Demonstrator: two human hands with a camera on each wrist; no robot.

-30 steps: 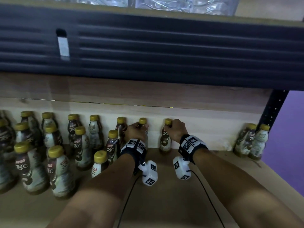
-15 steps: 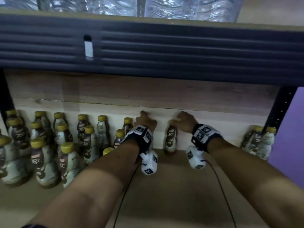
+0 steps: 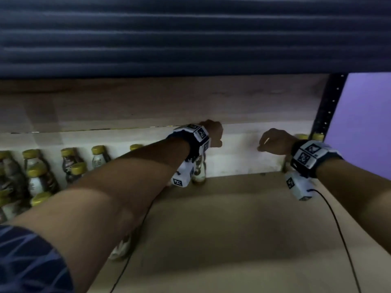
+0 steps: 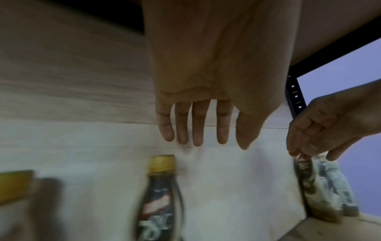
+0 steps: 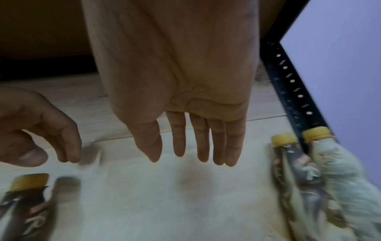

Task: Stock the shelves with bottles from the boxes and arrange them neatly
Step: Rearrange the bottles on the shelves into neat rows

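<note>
Head view: bottles [image 3: 35, 176] left of forearm [image 3: 118, 187].

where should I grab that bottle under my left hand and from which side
Grip the bottle around its narrow neck just below the yellow cap, probably coming down from above and in front. It stands upright against the back panel, and your left hand hovers open over it.

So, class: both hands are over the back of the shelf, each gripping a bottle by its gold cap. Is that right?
Not quite. Both hands are over the back of the shelf, but neither grips anything: the left hand and right hand have straight, empty fingers in the wrist views, above a standing bottle.
</note>
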